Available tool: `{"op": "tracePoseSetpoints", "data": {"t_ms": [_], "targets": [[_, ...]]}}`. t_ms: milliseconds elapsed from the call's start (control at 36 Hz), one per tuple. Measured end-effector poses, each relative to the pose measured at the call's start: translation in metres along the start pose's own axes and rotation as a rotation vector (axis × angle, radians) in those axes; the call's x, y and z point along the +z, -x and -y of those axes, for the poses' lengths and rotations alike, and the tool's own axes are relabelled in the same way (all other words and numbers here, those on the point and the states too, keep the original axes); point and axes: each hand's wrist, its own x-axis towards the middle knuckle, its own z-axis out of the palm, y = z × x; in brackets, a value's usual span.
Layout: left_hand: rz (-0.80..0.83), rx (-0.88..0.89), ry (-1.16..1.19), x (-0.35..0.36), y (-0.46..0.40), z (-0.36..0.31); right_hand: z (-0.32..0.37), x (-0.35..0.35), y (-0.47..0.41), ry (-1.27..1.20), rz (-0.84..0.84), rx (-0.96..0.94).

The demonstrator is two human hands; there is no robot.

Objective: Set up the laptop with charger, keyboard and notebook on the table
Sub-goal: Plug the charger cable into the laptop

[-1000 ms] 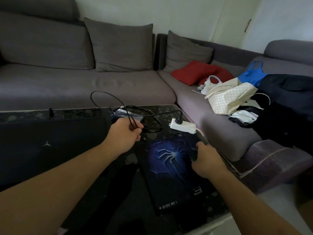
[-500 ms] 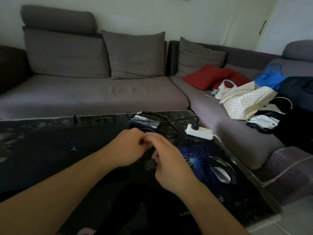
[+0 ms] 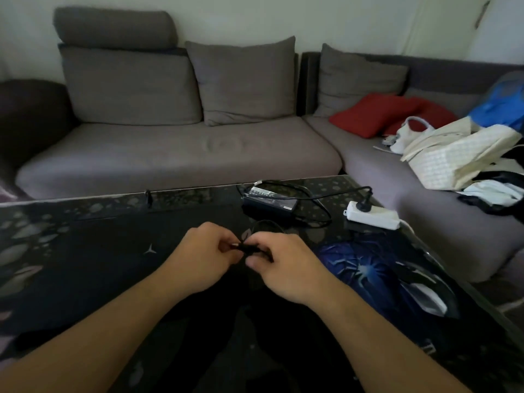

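— What's on the dark glass desk [image 3: 85,231] before the grey sofa [image 3: 181,154]?
— Charger brick [image 3: 269,201] upper centre, closed laptop [image 3: 93,268] left.
— The grip?
— Left hand [image 3: 198,259] and right hand [image 3: 286,268] both pinch the black cable [image 3: 248,247] mid-frame, fingers curled tight

Black charger brick [image 3: 270,200], white power strip [image 3: 372,215]; blue spider-web mouse pad [image 3: 365,268]; grey sofa [image 3: 181,154], red cushion [image 3: 371,114]
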Motion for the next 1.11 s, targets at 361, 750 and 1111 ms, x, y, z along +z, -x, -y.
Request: {"op": "tracePoseSetpoints", "data": {"t_ms": [361,750,1111], "targets": [[-0.11,-0.01,-0.102,0.025,-0.075,0.02,-0.063,0.04,-0.09,-0.203,-0.23,0.299],[-0.045,-0.227,-0.385,0.017,-0.14,0.041,-0.077,0.039,-0.108,-0.09,-0.214,0.149],[-0.021,-0.251,-0.288,0.019,-0.159,0.035,-0.078,0.048,-0.113,-0.217,-0.227,0.152]]}}
